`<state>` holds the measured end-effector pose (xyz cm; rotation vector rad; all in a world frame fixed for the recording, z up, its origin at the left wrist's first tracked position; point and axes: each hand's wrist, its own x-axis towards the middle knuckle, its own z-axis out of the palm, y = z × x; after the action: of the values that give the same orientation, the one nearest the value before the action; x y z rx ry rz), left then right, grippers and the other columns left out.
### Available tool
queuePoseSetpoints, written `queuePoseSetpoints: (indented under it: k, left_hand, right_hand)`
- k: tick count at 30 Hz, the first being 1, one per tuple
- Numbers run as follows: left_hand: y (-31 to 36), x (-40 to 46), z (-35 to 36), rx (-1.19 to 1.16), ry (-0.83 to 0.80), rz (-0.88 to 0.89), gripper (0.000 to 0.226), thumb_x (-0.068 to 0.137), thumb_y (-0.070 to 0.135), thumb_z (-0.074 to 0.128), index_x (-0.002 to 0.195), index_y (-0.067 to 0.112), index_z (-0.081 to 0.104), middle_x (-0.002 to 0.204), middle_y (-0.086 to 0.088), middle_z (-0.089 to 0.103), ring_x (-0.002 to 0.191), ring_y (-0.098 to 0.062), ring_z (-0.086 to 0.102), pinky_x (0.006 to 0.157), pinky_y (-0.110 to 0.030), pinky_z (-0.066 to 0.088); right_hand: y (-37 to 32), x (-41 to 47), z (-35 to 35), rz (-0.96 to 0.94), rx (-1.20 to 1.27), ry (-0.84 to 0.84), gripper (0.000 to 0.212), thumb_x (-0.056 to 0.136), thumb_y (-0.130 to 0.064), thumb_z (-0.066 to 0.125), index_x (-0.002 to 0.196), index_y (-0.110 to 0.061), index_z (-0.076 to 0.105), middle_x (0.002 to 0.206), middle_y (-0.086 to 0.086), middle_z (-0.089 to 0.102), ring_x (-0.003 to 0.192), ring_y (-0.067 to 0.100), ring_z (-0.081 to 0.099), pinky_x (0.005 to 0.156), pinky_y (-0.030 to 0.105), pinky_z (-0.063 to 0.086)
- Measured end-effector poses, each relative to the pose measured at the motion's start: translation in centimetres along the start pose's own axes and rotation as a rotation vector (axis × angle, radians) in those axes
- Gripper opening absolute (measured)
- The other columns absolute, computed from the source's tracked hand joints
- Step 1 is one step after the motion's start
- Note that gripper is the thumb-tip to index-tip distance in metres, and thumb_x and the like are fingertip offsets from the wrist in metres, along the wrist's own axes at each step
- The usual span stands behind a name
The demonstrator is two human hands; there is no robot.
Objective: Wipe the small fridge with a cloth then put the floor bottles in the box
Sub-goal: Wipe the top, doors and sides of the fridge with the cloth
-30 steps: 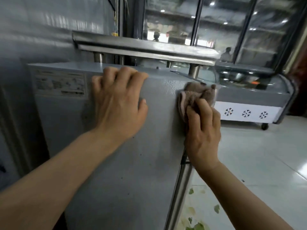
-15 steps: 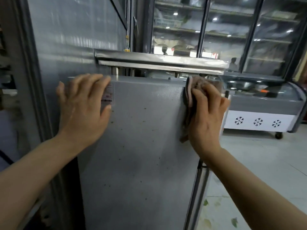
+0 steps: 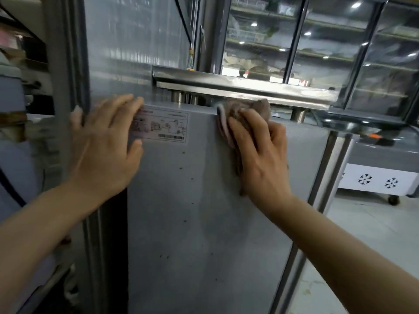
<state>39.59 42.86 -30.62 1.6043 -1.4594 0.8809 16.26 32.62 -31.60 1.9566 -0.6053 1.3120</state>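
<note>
Filling most of the frame from centre to bottom, the small fridge (image 3: 204,211) shows me its grey side panel, speckled with small dark spots. Above it, across the upper middle, I see a steel worktop (image 3: 238,86) on round legs, its edge running just over the fridge top. Behind that, the upper right holds a tall glass-door display cooler (image 3: 328,41) with shelves and reflected ceiling lights. At the right edge a low chest freezer (image 3: 376,180) with snowflake marks stands on the pale floor (image 3: 362,234).

My left hand (image 3: 106,150) lies at the centre left, palm against the upper left corner of the fridge panel, fingers (image 3: 127,103) straight and released, their tips reaching over the top edge and overlapping the corner of a printed label (image 3: 163,126). The label is stuck to the panel's upper part, between my two hands.

My right hand (image 3: 260,155) sits at the centre right, pressing the cloth (image 3: 244,109) against the panel's upper edge. Its fingers are bent over the cloth, grasping it. The brownish cloth is bunched; part of it sticks up past the fingertips to the fridge's top edge, and a pale hem shows on its left side.
</note>
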Motion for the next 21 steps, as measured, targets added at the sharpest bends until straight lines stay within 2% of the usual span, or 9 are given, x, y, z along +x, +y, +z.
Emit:
queuePoseSetpoints:
  k: [1, 3, 6, 10, 12, 15, 17, 19, 21]
  left_hand:
    - [-0.4, -0.1, 0.1, -0.023, -0.002, -0.005, 0.065, 0.076, 0.02, 0.047, 0.139, 0.01, 0.04, 0.143, -0.012, 0.041, 0.128, -0.032, 0.039, 0.104, -0.052, 0.024]
    - [-0.4, -0.1, 0.2, -0.065, 0.005, 0.004, 0.065, 0.075, 0.015, 0.048, 0.139, 0.008, 0.04, 0.142, -0.013, 0.043, 0.128, -0.031, 0.04, 0.104, -0.049, 0.028]
    - [0.0, 0.0, 0.3, -0.117, 0.029, -0.033, 0.063, 0.076, 0.004, 0.056, 0.137, 0.007, 0.042, 0.141, -0.013, 0.044, 0.129, -0.031, 0.04, 0.103, -0.047, 0.03]
    - [-0.3, -0.1, -0.2, -0.182, 0.016, -0.042, 0.066, 0.076, -0.007, 0.054, 0.138, 0.009, 0.041, 0.143, -0.009, 0.041, 0.13, -0.028, 0.04, 0.105, -0.044, 0.033]
    - [-0.9, 0.0, -0.4, -0.227, -0.003, -0.01, 0.065, 0.078, -0.009, 0.051, 0.139, 0.01, 0.04, 0.145, -0.007, 0.04, 0.132, -0.024, 0.038, 0.11, -0.037, 0.031]
    - [-1.6, 0.2, -0.7, -0.258, -0.009, 0.008, 0.066, 0.079, -0.012, 0.049, 0.14, 0.012, 0.041, 0.145, -0.004, 0.04, 0.134, -0.019, 0.036, 0.111, -0.026, 0.025]
    - [-1.5, 0.1, -0.8, -0.288, -0.022, 0.001, 0.066, 0.08, -0.012, 0.048, 0.141, 0.013, 0.04, 0.146, -0.001, 0.039, 0.135, -0.016, 0.035, 0.109, -0.024, 0.025]
    - [-1.5, 0.1, -1.0, -0.326, -0.039, -0.019, 0.066, 0.081, -0.01, 0.048, 0.142, 0.016, 0.038, 0.148, 0.002, 0.037, 0.135, -0.013, 0.033, 0.11, -0.023, 0.024]
    - [-1.5, 0.0, -1.5, -0.377, -0.081, -0.038, 0.066, 0.084, -0.007, 0.049, 0.143, 0.019, 0.036, 0.149, 0.005, 0.036, 0.134, -0.012, 0.036, 0.111, -0.027, 0.029]
  right_hand:
    - [-0.7, 0.7, 0.6, 0.045, -0.008, 0.038, 0.042, 0.095, -0.011, 0.053, 0.136, -0.004, 0.048, 0.14, 0.014, 0.036, 0.103, 0.033, 0.036, 0.091, 0.041, 0.034]
    - [-2.0, -0.3, 1.6, 0.008, -0.01, 0.029, 0.046, 0.093, -0.011, 0.055, 0.137, -0.003, 0.047, 0.142, 0.015, 0.034, 0.104, 0.035, 0.036, 0.09, 0.042, 0.034]
    - [-3.9, -5.1, 2.0, -0.265, 0.011, -0.149, 0.045, 0.094, -0.014, 0.046, 0.138, -0.008, 0.043, 0.141, 0.011, 0.032, 0.102, 0.035, 0.038, 0.087, 0.04, 0.032]
    - [-4.3, -7.0, 1.1, -0.501, 0.026, -0.275, 0.045, 0.102, -0.013, 0.023, 0.125, -0.007, 0.061, 0.134, 0.011, 0.039, 0.094, 0.029, 0.042, 0.082, 0.037, 0.036]
    - [-3.9, -4.4, 0.8, -0.488, 0.012, -0.231, 0.04, 0.1, -0.012, 0.032, 0.127, -0.007, 0.06, 0.135, 0.01, 0.039, 0.096, 0.03, 0.043, 0.082, 0.039, 0.036]
    - [-3.9, 1.2, 1.5, -0.204, 0.003, -0.07, 0.043, 0.094, -0.016, 0.046, 0.135, -0.007, 0.052, 0.141, 0.012, 0.039, 0.102, 0.034, 0.038, 0.086, 0.042, 0.032]
    - [-5.1, 2.7, 2.3, -0.087, -0.004, -0.018, 0.045, 0.093, -0.014, 0.046, 0.138, -0.007, 0.048, 0.143, 0.015, 0.043, 0.103, 0.035, 0.037, 0.088, 0.044, 0.034]
    - [-6.3, 1.3, 3.0, -0.15, 0.003, -0.042, 0.046, 0.092, -0.014, 0.044, 0.138, -0.007, 0.047, 0.145, 0.015, 0.041, 0.103, 0.036, 0.037, 0.088, 0.043, 0.034]
    - [-7.2, -1.8, 3.4, -0.352, 0.017, -0.143, 0.046, 0.092, -0.015, 0.044, 0.137, -0.008, 0.049, 0.146, 0.011, 0.042, 0.102, 0.034, 0.039, 0.087, 0.041, 0.033]
